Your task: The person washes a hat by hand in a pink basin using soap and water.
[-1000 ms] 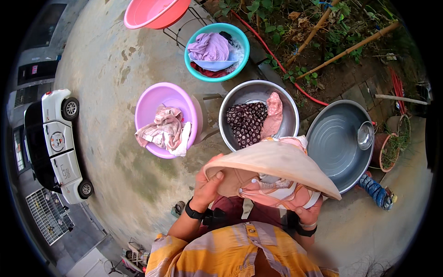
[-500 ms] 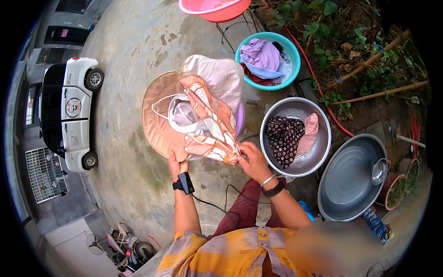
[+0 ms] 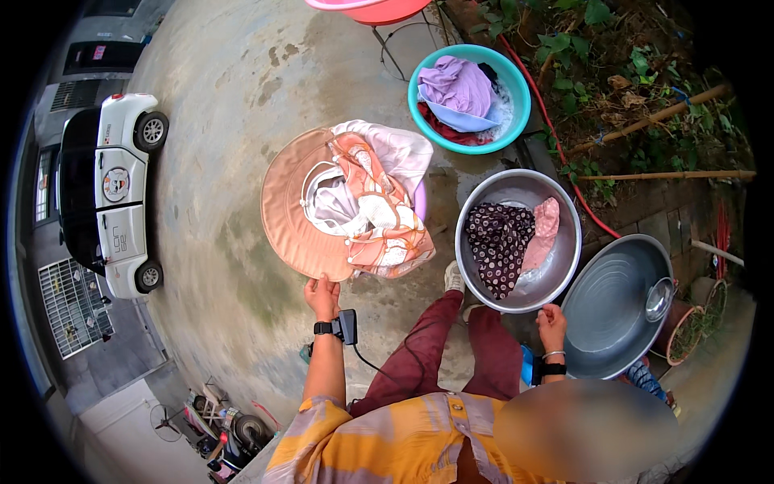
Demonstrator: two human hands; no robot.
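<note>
My left hand pinches the near edge of a peach wide-brimmed sun hat. A pale pink neck flap and orange-and-white patterned cloth lie bunched around the hat's pale inner crown. Under the hat, a purple rim shows in part; its kind is hidden. My right hand is off the hat, with its fingers curled, just below the rim of a metal basin. What those fingers hold, if anything, cannot be made out. Inside that basin lie a dark dotted cloth and a pink cloth.
A turquoise basin at the back holds purple and red laundry in sudsy water. Beyond it stands a pink basin. At right, a large grey basin is tilted. A red hose borders the plants. A white car stands far left.
My right hand has let go of the patterned cloth and moved right and down beside the metal basin. The hat has shifted slightly right, still in my left hand.
</note>
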